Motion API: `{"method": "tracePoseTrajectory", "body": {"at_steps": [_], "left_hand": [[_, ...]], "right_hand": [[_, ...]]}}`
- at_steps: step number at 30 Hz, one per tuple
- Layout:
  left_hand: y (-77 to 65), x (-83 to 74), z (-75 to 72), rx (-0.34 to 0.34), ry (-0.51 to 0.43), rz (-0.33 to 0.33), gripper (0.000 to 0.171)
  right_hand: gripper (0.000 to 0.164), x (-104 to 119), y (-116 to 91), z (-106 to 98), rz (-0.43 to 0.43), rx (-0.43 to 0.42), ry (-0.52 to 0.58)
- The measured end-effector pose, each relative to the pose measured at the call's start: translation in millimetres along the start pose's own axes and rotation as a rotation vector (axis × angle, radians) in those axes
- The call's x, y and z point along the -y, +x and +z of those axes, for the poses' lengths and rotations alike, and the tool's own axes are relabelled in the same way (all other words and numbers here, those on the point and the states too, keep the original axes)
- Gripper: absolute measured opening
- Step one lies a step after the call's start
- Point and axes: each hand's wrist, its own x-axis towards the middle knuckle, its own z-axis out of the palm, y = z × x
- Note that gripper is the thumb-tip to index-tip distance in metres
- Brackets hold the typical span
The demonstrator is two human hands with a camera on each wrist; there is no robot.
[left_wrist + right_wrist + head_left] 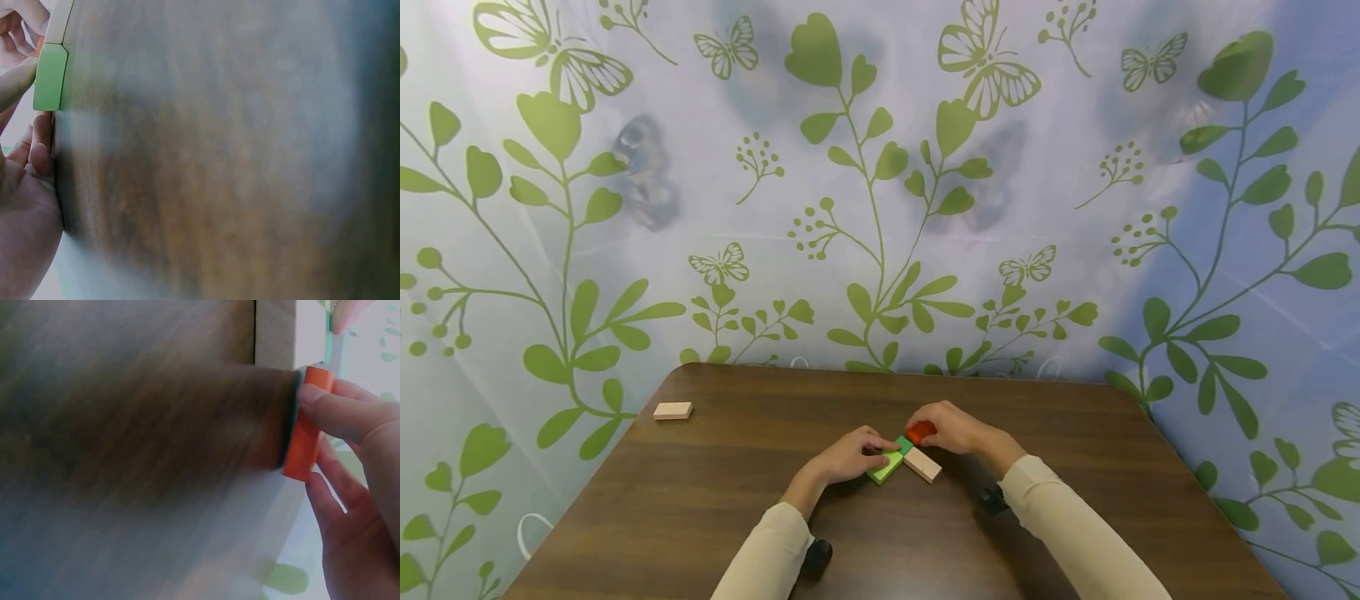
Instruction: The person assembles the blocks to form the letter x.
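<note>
My right hand (953,427) pinches a red-orange block (304,440) between thumb and fingers, close to the far end of a small arrangement of blocks. The arrangement has a light green block (886,467), a darker green block (904,445) at its far end, and a plain wooden block (922,465) slanting off to the right. My left hand (847,455) rests beside it, index finger stretched toward the darker green block and thumb touching the light green one. In the left wrist view, a finger touches the top of the green block (50,78).
Another plain wooden block (673,411) lies by itself near the table's far left corner. The brown wooden table (760,400) ends at a hanging cloth (880,183) with green leaves and butterflies. A dark wrist device (817,557) sits under the left sleeve.
</note>
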Motion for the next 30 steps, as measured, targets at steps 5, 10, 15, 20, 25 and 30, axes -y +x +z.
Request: {"method": "tracePoseTrajectory", "body": {"at_steps": [5, 10, 15, 20, 25, 30], "left_hand": [[-0.5, -0.9, 0.2, 0.0, -0.019, -0.009, 0.032], [-1.3, -0.8, 0.7, 0.001, -0.031, -0.015, 0.032], [-2.9, 0.3, 1.5, 0.007, -0.026, 0.006, 0.033], [-4.6, 1.3, 1.0, 0.011, -0.016, 0.029, 0.034], [-3.7, 0.4, 0.3, 0.011, -0.015, 0.016, 0.034], [-1.4, -0.7, 0.5, 0.009, -0.019, -0.004, 0.033]], "right_hand": [[0.029, 6, 6, 0, 0.01, 0.043, -0.002], [0.03, 9, 7, 2, 0.004, 0.049, -0.016], [0.031, 10, 7, 3, -0.047, 0.024, -0.027], [0.031, 13, 6, 3, -0.037, 0.021, -0.03], [0.033, 15, 5, 1, -0.039, 0.016, -0.032], [0.028, 15, -3, -2, -0.051, -0.052, -0.034]]}}
